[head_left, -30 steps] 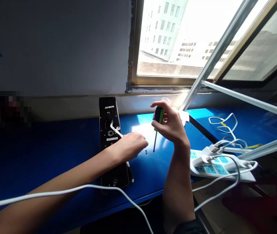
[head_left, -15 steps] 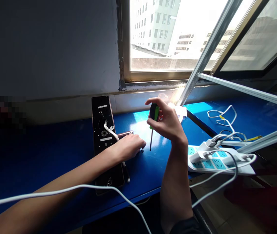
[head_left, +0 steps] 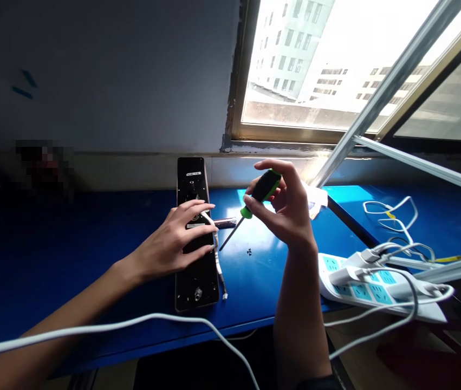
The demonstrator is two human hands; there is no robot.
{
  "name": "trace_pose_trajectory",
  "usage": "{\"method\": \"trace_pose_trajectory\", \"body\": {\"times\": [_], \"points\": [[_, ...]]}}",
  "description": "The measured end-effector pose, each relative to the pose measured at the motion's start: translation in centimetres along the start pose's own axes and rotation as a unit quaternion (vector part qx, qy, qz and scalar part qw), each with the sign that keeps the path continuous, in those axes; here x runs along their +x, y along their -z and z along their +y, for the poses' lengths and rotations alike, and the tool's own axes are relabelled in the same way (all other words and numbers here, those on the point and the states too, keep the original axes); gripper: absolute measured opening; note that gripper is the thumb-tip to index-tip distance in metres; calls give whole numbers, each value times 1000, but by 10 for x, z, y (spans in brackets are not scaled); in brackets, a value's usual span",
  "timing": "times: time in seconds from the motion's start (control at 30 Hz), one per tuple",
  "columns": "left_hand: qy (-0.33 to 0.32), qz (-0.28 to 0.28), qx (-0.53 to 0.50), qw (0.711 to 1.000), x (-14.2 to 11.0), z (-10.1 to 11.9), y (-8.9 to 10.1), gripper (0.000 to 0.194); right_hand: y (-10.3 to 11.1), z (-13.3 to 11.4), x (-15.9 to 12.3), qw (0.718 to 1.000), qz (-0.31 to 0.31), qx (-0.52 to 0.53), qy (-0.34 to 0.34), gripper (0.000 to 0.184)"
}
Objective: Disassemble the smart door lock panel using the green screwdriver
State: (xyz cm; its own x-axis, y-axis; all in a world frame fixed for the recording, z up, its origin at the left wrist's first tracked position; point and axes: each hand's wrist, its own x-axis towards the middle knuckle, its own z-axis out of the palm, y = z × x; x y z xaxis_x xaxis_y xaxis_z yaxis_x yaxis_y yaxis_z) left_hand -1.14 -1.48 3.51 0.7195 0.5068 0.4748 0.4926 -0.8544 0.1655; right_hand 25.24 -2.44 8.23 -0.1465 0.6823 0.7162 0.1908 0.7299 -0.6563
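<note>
My left hand lies across the middle of a long black panel, its fingers spread over the surface and over a white-wrapped cable. That cable hangs off the panel's right side and ends in a small plug on the table. In my right hand is a screwdriver with a green and black handle. Its shaft slants down to the left, the tip just right of my left fingertips. A small cluster of dark screws sits on the blue table. Beside the panel rests a shiny dark bar, partly hidden.
A white power strip with plugs and cables stands at the table's right edge. Metal frame bars slope across the right side. A white cable crosses the foreground. Crumpled white paper lies by the window wall.
My left hand has left the small screws and moved left onto the black panel, its fingers opening. The screwdriver has tilted from near upright to slanting down-left. The view has shifted left.
</note>
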Motion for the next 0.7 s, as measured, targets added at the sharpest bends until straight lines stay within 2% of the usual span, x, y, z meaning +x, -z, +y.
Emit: {"method": "trace_pose_trajectory", "body": {"times": [0.17, 0.3, 0.4, 0.53, 0.7], "points": [[81, -27, 0, 996, -37, -13, -7, 54, -15, 2, 1, 1000, 12, -19, 22, 48], [89, -49, -26, 995, -45, -15, -8, 72, -23, 5, 2, 999, 23, -34, 26, 53], [100, -49, -41, 993, -44, -14, -6, 73, -27, 6, 4, 997, 36, -19, 60, 61], [116, -23, -61, 991, -44, -13, -9, 72, -33, 3, 6, 994, 58, -37, 84, 55], [119, -4, -112, 987, -45, -15, -16, 69, -44, -1, 3, 994, 41, -52, 92, 53]]}}
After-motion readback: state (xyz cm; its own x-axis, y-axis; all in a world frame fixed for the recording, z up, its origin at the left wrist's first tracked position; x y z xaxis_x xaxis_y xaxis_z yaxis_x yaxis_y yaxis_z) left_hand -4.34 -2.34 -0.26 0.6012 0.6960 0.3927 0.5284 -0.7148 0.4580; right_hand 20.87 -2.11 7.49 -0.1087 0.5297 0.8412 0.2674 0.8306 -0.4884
